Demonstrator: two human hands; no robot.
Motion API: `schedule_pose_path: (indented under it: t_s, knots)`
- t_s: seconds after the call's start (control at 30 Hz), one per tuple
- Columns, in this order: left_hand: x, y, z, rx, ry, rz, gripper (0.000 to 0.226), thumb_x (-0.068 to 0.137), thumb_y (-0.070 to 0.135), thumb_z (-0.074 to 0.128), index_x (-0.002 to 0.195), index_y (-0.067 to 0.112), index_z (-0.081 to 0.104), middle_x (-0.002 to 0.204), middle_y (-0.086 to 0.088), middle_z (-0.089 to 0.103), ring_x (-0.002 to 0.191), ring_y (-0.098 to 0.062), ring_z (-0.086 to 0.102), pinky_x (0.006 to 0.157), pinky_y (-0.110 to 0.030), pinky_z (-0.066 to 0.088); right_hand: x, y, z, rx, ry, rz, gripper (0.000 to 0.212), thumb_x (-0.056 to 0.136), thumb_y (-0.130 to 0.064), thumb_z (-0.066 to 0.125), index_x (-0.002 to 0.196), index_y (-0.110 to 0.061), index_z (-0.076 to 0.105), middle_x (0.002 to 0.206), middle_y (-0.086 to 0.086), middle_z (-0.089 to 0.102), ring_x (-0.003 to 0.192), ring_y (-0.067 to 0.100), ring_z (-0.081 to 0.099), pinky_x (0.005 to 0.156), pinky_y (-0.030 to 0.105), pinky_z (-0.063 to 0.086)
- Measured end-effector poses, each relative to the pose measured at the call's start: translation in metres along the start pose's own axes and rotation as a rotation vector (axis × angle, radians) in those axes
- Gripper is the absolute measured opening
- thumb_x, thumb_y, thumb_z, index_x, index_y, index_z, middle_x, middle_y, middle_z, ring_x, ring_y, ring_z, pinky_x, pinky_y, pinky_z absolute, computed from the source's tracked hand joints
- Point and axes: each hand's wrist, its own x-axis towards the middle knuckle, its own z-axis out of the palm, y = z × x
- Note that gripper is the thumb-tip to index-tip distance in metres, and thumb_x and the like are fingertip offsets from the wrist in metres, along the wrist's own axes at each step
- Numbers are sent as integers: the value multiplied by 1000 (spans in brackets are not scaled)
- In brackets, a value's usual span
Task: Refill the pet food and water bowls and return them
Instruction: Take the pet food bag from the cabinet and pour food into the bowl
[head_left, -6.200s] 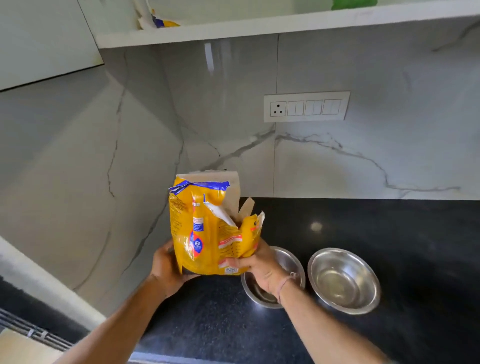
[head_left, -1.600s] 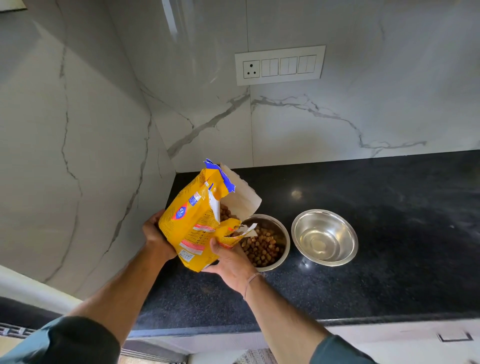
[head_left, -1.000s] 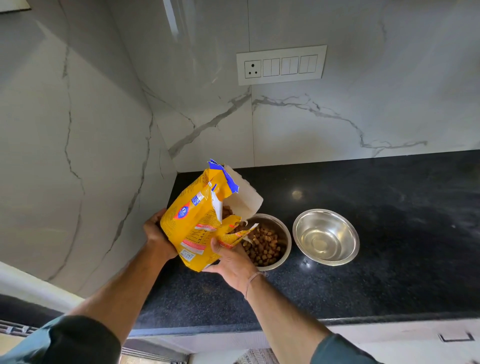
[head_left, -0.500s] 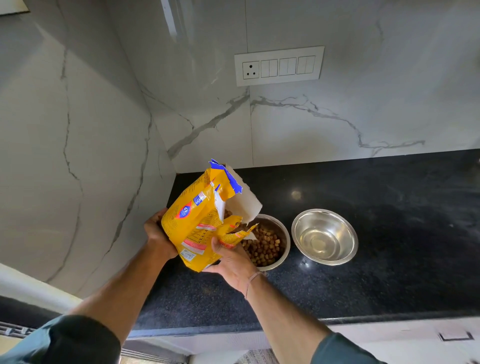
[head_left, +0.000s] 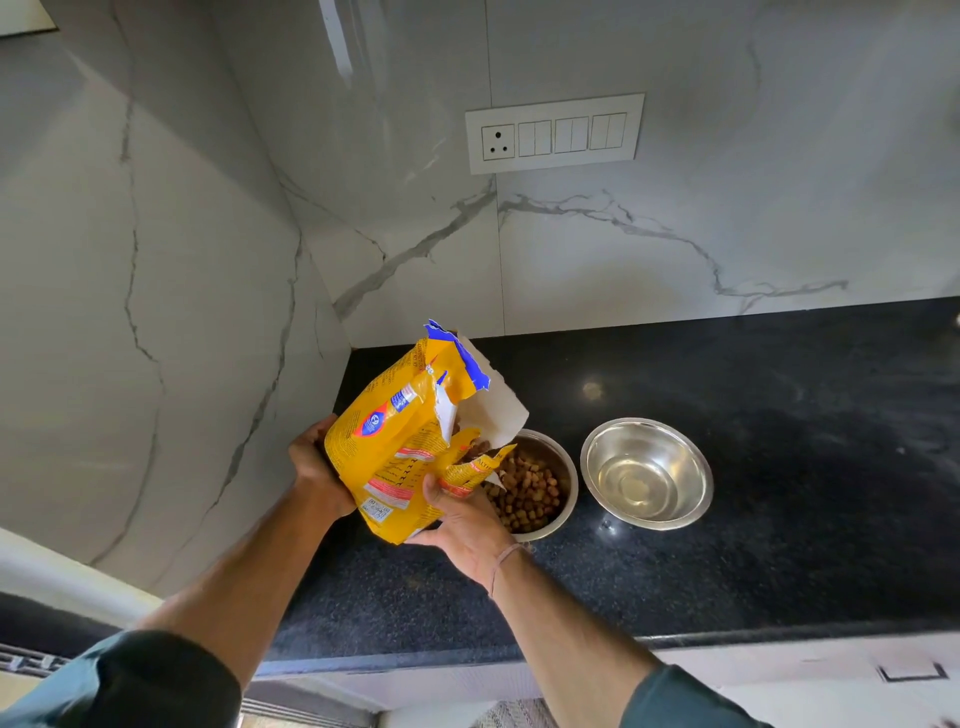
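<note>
I hold the yellow bag (head_left: 400, 447) tilted, my left hand (head_left: 317, 470) clasped round its back and my right hand (head_left: 462, 519) gripping its lower front. Its torn mouth hangs over the left bowl (head_left: 563, 470), which holds brown kibble (head_left: 527, 493). The right bowl (head_left: 647, 473) sits just beside it on the black counter (head_left: 779, 493).

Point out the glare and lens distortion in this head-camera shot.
Head view: a bright streak of glare runs down the glossy marble wall; a small light spot reflects on the black countertop; the wide-angle lens bows the switch panel and counter edge.
</note>
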Motion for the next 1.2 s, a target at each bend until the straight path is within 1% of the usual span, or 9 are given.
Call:
schedule_pose_path:
  t_s: [0.07,0.17,0.33,0.6,0.77,0.93,1.0,1.07,1.2]
  knots:
    - [0,0,0,4,-5,2,46,94,48,42,112,17,70,119,-16,70,107,-39,68,100,-56,52,1,1,-1,4,3,-6,63,87,-32,77,146,-32,54,145,2,61,137,34,53,105,78,36]
    - [2,0,0,-13,-7,3,44,93,47,44,95,19,78,100,-15,77,83,-35,75,79,-48,61,1,3,-1,14,3,-11,68,86,-33,79,148,-32,51,146,2,60,137,33,54,103,77,38]
    - [3,-2,-3,-22,-11,11,45,92,49,45,89,20,81,96,-14,78,81,-34,76,76,-48,61,1,3,-1,1,-14,-14,71,81,-37,83,146,-32,54,146,2,61,136,32,55,103,76,40]
    - [5,-1,-1,-54,40,-8,54,93,47,42,62,22,79,77,-9,76,64,-27,75,61,-40,61,-1,1,-2,-19,-63,-12,85,77,-32,86,152,-23,45,147,8,59,137,34,54,103,77,38]
    - [3,0,2,-19,25,13,42,93,48,44,83,22,77,87,-11,77,72,-30,75,71,-44,62,-2,-2,1,-6,-28,-22,84,75,-36,88,149,-25,49,144,5,62,131,29,60,100,72,45]
    - [3,3,5,3,37,26,39,94,48,43,84,22,71,81,-9,76,67,-29,74,65,-40,61,-1,-4,3,-37,-57,-2,80,76,-33,88,147,-26,52,146,7,61,134,31,58,104,72,43]
    - [3,4,5,12,45,18,38,93,49,44,86,23,70,82,-9,75,68,-28,73,67,-40,61,-1,-4,3,-64,-61,0,73,75,-29,90,141,-30,58,144,5,63,130,27,62,100,66,48]
    - [3,4,6,27,44,12,39,92,49,44,91,22,72,86,-11,76,72,-30,74,73,-43,61,-1,-4,4,-56,-37,7,79,71,-29,93,142,-29,57,142,4,64,128,28,63,94,61,54]
    - [1,6,9,62,62,18,42,91,50,46,101,20,73,99,-14,75,86,-35,72,93,-50,54,1,-4,3,-4,-11,6,89,69,-29,93,148,-24,51,143,5,63,132,33,58,94,64,53]
